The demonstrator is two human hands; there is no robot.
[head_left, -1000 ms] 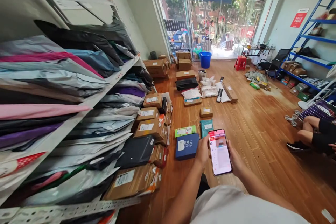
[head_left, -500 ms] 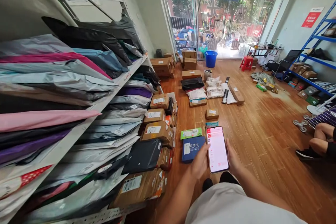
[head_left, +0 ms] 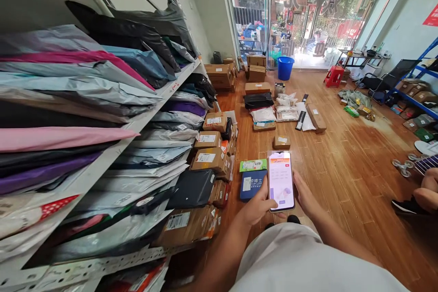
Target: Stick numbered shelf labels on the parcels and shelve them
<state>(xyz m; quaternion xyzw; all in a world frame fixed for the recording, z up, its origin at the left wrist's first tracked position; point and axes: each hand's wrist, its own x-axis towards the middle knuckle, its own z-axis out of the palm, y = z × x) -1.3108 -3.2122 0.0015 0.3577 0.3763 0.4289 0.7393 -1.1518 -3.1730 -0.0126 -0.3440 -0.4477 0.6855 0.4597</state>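
Note:
A smartphone with a lit, mostly white and pink screen is held upright in front of my body. My left hand grips its lower left side, the thumb lying over the bottom corner of the screen. Along the right edge, my right hand holds the phone, its fingers partly hidden behind it. Beyond the phone on the floor lie a blue box with white lettering, a green packet and a small brown carton.
On the left, a white shelf rack is packed with bagged parcels, with labelled cartons beside it. More parcels lie ahead near a blue bucket. A seated person's leg and a wheeled stand are at right.
The view has turned left and slightly down. The phone's screen shows a different page, and my left thumb has moved from the side edge onto the lower left of the screen.

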